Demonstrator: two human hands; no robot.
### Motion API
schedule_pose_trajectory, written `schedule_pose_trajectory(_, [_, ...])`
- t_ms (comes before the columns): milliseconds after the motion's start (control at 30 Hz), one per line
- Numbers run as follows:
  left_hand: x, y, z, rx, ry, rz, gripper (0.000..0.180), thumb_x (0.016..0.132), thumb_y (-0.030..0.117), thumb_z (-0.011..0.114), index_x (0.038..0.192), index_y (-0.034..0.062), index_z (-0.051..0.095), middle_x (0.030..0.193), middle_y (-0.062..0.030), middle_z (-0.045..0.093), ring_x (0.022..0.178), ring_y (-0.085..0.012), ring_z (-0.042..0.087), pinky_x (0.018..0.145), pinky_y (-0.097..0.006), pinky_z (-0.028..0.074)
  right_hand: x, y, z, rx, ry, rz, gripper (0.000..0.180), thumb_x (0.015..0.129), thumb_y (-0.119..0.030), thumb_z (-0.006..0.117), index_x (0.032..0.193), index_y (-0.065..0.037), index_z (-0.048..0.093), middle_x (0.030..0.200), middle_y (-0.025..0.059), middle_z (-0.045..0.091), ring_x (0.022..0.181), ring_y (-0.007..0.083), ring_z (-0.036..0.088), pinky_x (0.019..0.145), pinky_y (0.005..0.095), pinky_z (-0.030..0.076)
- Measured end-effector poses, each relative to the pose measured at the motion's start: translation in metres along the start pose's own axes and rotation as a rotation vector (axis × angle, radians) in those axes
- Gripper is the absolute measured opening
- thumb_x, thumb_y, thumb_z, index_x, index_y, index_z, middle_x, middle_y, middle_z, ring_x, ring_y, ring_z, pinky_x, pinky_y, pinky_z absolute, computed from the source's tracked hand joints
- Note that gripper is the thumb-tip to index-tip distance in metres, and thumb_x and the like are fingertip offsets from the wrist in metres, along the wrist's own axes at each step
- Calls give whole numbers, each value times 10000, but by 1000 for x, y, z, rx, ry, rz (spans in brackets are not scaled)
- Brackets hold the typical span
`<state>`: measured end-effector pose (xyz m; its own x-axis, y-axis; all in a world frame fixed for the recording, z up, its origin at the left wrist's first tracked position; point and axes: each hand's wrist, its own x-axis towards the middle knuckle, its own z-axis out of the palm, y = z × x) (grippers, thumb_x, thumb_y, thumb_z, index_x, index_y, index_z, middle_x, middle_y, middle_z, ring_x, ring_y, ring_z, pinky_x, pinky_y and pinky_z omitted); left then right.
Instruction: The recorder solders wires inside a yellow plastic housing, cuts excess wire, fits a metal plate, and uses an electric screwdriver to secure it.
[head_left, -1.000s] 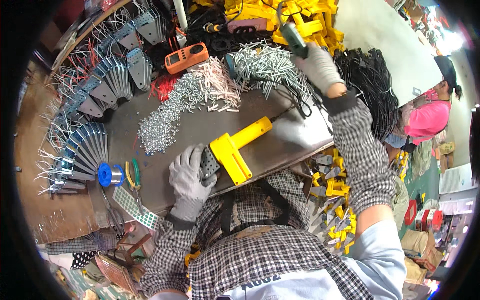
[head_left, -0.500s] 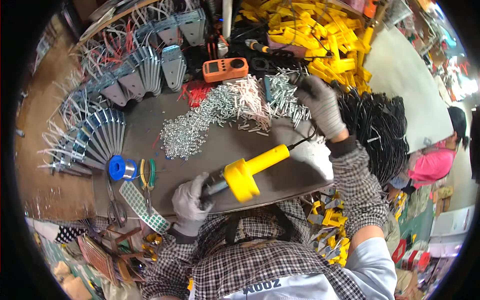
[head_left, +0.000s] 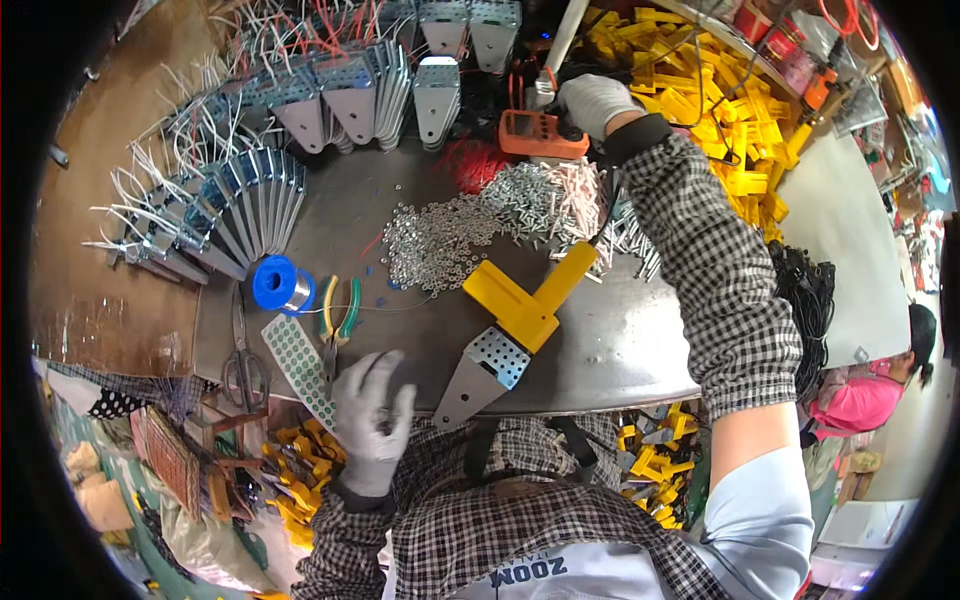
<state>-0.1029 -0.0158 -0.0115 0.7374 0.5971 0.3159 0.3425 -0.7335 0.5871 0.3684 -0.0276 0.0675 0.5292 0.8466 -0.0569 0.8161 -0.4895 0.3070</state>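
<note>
My left hand (head_left: 376, 420), in a pale glove, is held at the table's front edge with its fingers apart and nothing in it. To its right lies a yellow plastic handled housing (head_left: 515, 308) with a perforated, tapering metal bracket (head_left: 478, 375) at its near end. From its handle a thin dark cord runs toward the far side, partly hidden by my right sleeve. Stretched far forward, my gloved right hand (head_left: 598, 104) is beside the orange meter (head_left: 535, 134), over its right end. Its fingers curl down together; what they hold, if anything, is hidden.
Loose metal nuts (head_left: 430, 245), small tubes (head_left: 575, 195) and red pieces (head_left: 472, 165) cover the table's middle. Stacked metal brackets (head_left: 250, 205) with white wires stand left. Nearer are a blue wire spool (head_left: 280, 285), pliers (head_left: 338, 320) and scissors (head_left: 243, 375). Yellow housings (head_left: 735, 110) pile up far right.
My left hand has let go of the metal bracket, and the yellow housing now lies turned on the table. My right hand has reached farther forward and left, to the orange meter.
</note>
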Motion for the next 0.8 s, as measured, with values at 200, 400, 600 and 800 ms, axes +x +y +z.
schedule_pose_trajectory(200, [-59,-64,-17,-219,353,-325,319,879,28,572,1194,-17,585,1113,-138,611,1016,-254,592,909,-357,462,5,3,-10,30,-20,-77,235,772,-180,691,966,-53,724,929,200,693,897,370,672,767,451,540])
schedule_pose_trajectory(400, [-83,-85,-9,-391,585,-682,427,954,245,634,1252,-45,536,1214,-107,612,1066,-189,591,922,-318,473,4,28,36,30,128,-102,238,785,-261,647,933,-95,733,917,199,683,878,379,663,780,466,530])
schedule_pose_trajectory(600, [-139,-112,7,-1151,217,-993,457,926,276,648,1271,0,534,1168,-95,628,990,-181,627,862,-327,515,-71,-137,-3,535,598,-411,190,796,-120,668,982,-84,683,918,117,635,881,334,627,780,432,513])
schedule_pose_trajectory(800, [-119,-54,-13,-1071,240,-904,286,887,209,664,1108,30,629,881,-20,673,779,-132,623,731,-270,497,-199,-301,-5,957,316,-903,249,733,-170,749,956,-104,662,995,86,602,911,291,610,791,388,521])
